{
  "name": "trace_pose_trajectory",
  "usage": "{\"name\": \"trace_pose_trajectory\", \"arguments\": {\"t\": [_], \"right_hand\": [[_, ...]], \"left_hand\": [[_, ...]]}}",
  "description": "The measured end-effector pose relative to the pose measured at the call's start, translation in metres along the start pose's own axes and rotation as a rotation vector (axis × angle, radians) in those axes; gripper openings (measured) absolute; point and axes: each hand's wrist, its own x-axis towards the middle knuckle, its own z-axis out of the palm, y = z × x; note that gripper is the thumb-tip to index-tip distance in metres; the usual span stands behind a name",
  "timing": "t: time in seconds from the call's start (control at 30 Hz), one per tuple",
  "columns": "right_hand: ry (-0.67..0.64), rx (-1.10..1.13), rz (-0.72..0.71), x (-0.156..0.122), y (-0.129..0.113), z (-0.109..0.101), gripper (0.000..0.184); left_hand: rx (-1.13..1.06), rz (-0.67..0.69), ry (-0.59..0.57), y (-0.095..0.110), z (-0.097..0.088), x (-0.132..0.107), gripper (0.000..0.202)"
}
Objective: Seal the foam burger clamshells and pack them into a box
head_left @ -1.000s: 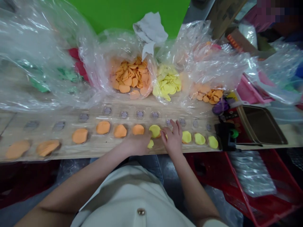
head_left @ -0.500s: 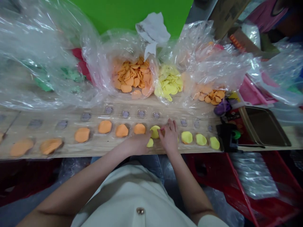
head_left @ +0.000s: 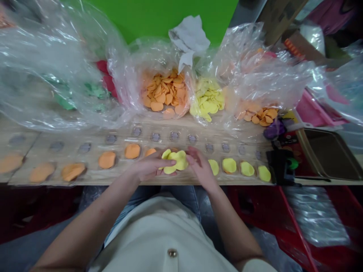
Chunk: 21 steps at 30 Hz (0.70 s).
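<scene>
My left hand (head_left: 151, 166) holds a small bunch of thin yellow foam pieces (head_left: 177, 160), thumb on top, above the row of clear plastic trays. My right hand (head_left: 202, 168) is at the bunch's right edge, its thumb and fingertips pinching a yellow piece there. To the right, more yellow pieces (head_left: 229, 165) lie in tray hollows, one with orange showing beneath it. On the left, orange pieces (head_left: 132, 151) sit singly in their hollows. Behind them, small grey parts (head_left: 174, 135) fill a second row of hollows. The tray spot under my hands is partly hidden.
Open plastic bags hold orange pieces (head_left: 167, 92), yellow pieces (head_left: 209, 99) and smaller orange pieces (head_left: 263, 115) along the back. At right are a black device (head_left: 280, 166), a brown tray (head_left: 330, 153) and a pink bin (head_left: 314, 107). A red crate (head_left: 295, 215) stands below the table edge.
My left hand has lifted from the tray and turned, bringing the yellow bunch into view. My right hand has come off the yellow piece in the tray to the bunch. The view has shifted slightly.
</scene>
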Motion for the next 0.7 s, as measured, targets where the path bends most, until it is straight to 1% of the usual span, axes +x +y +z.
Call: {"name": "trace_pose_trajectory", "arguments": {"t": [0.03,0.07,0.1,0.13,0.2,0.23,0.27,0.37,0.4,0.5,0.57,0.63,0.7], "right_hand": [[-0.069,0.126,0.07,0.003,-0.005,0.004,0.029],[-0.105,0.207,0.129,0.007,-0.009,0.007,0.027],[-0.097,0.235,0.165,0.011,-0.012,0.009,0.026],[-0.044,0.214,0.172,0.015,-0.014,0.011,0.025],[0.091,0.089,0.127,0.022,-0.014,0.013,0.023],[0.114,0.026,0.093,0.025,-0.014,0.015,0.023],[0.099,-0.018,0.064,0.028,-0.012,0.017,0.022],[-0.073,-0.079,0.03,0.034,-0.008,0.031,0.021],[-0.109,-0.136,0.004,0.035,-0.006,0.036,0.02],[-0.088,-0.456,-0.166,0.037,-0.001,0.049,0.019],[-0.07,-0.614,-0.283,0.035,0.0,0.052,0.019],[-0.02,-0.648,-0.332,0.031,-0.002,0.053,0.018],[0.069,-0.554,-0.305,0.027,-0.008,0.054,0.021]], "left_hand": [[-0.057,-0.015,0.007,-0.001,-0.002,-0.002,0.044],[-0.085,-0.019,0.031,-0.002,-0.004,-0.005,0.042],[-0.092,-0.011,0.073,-0.003,-0.007,-0.007,0.042],[-0.089,0.013,0.129,-0.003,-0.009,-0.01,0.042],[-0.088,0.079,0.244,-0.003,-0.017,-0.017,0.04],[-0.1,0.107,0.288,-0.002,-0.022,-0.022,0.038],[-0.123,0.131,0.325,-0.002,-0.027,-0.026,0.035],[-0.183,0.159,0.398,-0.003,-0.043,-0.036,0.032],[-0.183,0.159,0.418,-0.004,-0.047,-0.039,0.033],[-0.118,0.168,0.446,-0.007,-0.054,-0.043,0.034],[-0.089,0.176,0.439,-0.008,-0.055,-0.044,0.031],[-0.129,0.169,0.422,-0.009,-0.055,-0.046,0.03],[-0.217,0.138,0.381,-0.009,-0.055,-0.046,0.033]]}}
